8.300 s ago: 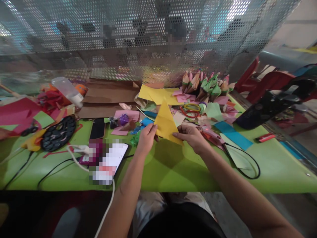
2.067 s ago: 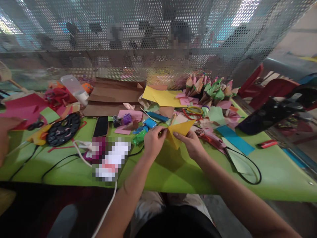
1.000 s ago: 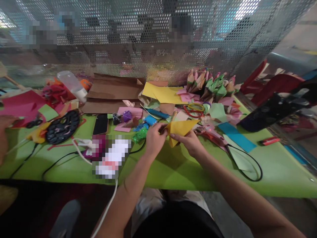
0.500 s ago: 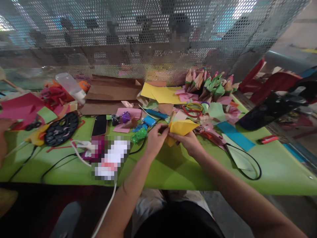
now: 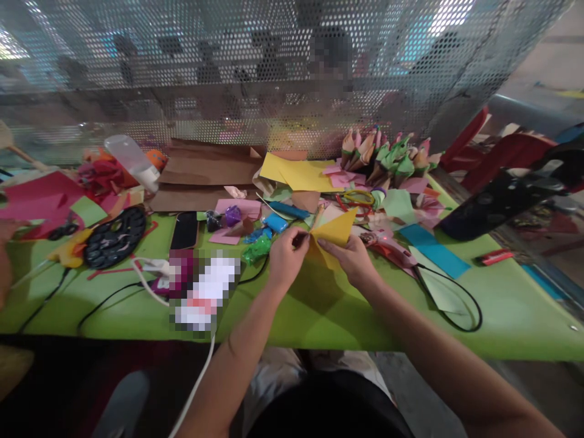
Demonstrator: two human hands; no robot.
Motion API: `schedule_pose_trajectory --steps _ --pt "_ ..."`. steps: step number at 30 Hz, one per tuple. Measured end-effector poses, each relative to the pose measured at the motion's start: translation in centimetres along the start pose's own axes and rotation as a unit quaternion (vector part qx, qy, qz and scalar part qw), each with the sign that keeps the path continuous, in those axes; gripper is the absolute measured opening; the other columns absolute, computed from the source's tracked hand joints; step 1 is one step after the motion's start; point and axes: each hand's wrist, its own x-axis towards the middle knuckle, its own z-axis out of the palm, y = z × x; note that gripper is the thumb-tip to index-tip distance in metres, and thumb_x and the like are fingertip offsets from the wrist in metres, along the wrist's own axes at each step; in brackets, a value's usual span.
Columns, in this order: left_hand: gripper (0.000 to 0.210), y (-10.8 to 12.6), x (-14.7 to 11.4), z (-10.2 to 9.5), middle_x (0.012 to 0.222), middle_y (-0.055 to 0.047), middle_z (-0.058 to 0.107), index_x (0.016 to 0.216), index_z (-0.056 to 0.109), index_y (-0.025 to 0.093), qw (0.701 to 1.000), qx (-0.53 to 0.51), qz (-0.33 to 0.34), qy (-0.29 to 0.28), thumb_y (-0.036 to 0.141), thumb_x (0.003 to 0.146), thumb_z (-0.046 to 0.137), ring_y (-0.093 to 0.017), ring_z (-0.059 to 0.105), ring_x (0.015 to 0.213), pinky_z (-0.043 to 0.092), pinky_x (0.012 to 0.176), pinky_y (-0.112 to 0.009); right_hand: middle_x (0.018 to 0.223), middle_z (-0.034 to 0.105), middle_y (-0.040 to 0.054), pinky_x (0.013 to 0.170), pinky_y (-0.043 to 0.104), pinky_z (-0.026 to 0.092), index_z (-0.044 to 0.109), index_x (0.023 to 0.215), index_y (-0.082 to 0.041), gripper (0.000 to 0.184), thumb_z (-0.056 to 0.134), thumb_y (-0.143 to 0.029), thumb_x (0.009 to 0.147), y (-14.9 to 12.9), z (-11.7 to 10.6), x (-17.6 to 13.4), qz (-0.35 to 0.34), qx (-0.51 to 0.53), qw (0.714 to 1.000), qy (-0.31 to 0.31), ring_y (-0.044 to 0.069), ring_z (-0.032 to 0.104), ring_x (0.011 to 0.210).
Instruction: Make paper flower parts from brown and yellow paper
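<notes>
A folded sheet of yellow paper point(image 5: 336, 232) is held up over the green table between my two hands. My left hand point(image 5: 289, 250) pinches its narrow left tip, with thumb and fingers closed together. My right hand point(image 5: 349, 254) grips the paper's right side, thumb on the near face; the fingers behind are hidden. The sheet's upper corner points up and right, and a lower flap hangs below. Just left of my left hand lies crumpled green wrap point(image 5: 257, 249). A pink hot glue gun point(image 5: 387, 244) lies right of my right hand.
Paper cones point(image 5: 387, 155) stand at the back right, beside flat yellow sheets point(image 5: 298, 173) and brown card point(image 5: 207, 170). A dark bottle point(image 5: 493, 204) lies on the right. A phone point(image 5: 184, 231), a power adapter point(image 5: 176, 274) and cables occupy the left. Another person's arm point(image 5: 5, 261) shows at the left edge.
The yellow paper has turned in my hands: its right corner now points higher and a flap hangs lower. My right hand has shifted slightly on it; my left keeps its pinch.
</notes>
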Motion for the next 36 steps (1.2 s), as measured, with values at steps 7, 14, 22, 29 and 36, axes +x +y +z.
schedule_pose_trajectory --steps 7,14,22,29,36 --pt "0.008 0.3 -0.2 0.1 0.082 -0.004 0.073 0.083 0.067 0.020 0.999 0.030 0.006 0.026 0.017 0.088 0.062 -0.018 0.066 0.075 0.048 0.070 -0.027 0.084 0.080 0.0078 0.078 0.041 0.058 0.080 0.082 -0.018 0.038 0.082 -0.052 0.064 1.6 -0.2 0.5 -0.112 -0.123 0.985 0.042 0.029 0.073 0.081" --pt "0.009 0.3 -0.2 0.1 0.083 -0.004 0.075 0.084 0.070 0.020 0.999 0.025 -0.004 0.030 0.021 0.089 0.062 -0.018 0.066 0.073 0.048 0.070 -0.027 0.083 0.079 0.0092 0.073 0.040 0.055 0.079 0.083 -0.018 0.032 0.074 -0.048 0.072 1.2 -0.2 0.0 -0.159 -0.204 0.965 0.041 0.031 0.072 0.078" --pt "0.008 0.4 -0.3 0.2 0.083 -0.003 0.075 0.086 0.071 0.020 0.998 0.039 -0.024 0.037 0.018 0.087 0.063 -0.017 0.065 0.072 0.048 0.069 -0.027 0.077 0.076 0.0089 0.061 0.034 0.051 0.075 0.072 -0.019 0.029 0.069 -0.047 0.075 0.6 0.0 -0.4 -0.193 -0.276 0.939 0.069 0.026 0.068 0.068" --pt "0.008 0.5 -0.3 0.5 0.083 -0.004 0.072 0.084 0.068 0.020 0.998 0.027 -0.031 0.054 0.021 0.090 0.062 -0.016 0.064 0.074 0.046 0.068 -0.026 0.073 0.074 0.0073 0.065 0.036 0.052 0.073 0.074 -0.020 0.023 0.072 -0.043 0.072 0.9 0.4 -0.4 -0.164 -0.240 0.956 0.039 0.027 0.068 0.071" --pt "0.006 0.3 -0.4 0.7 0.088 -0.004 0.073 0.088 0.067 0.021 0.996 0.016 -0.032 0.084 0.022 0.092 0.063 -0.018 0.066 0.082 0.049 0.074 -0.027 0.072 0.073 0.0043 0.058 0.031 0.050 0.073 0.079 -0.019 0.034 0.080 -0.050 0.065 0.9 0.6 -0.4 -0.060 -0.108 0.992 -0.029 0.021 0.063 0.065"
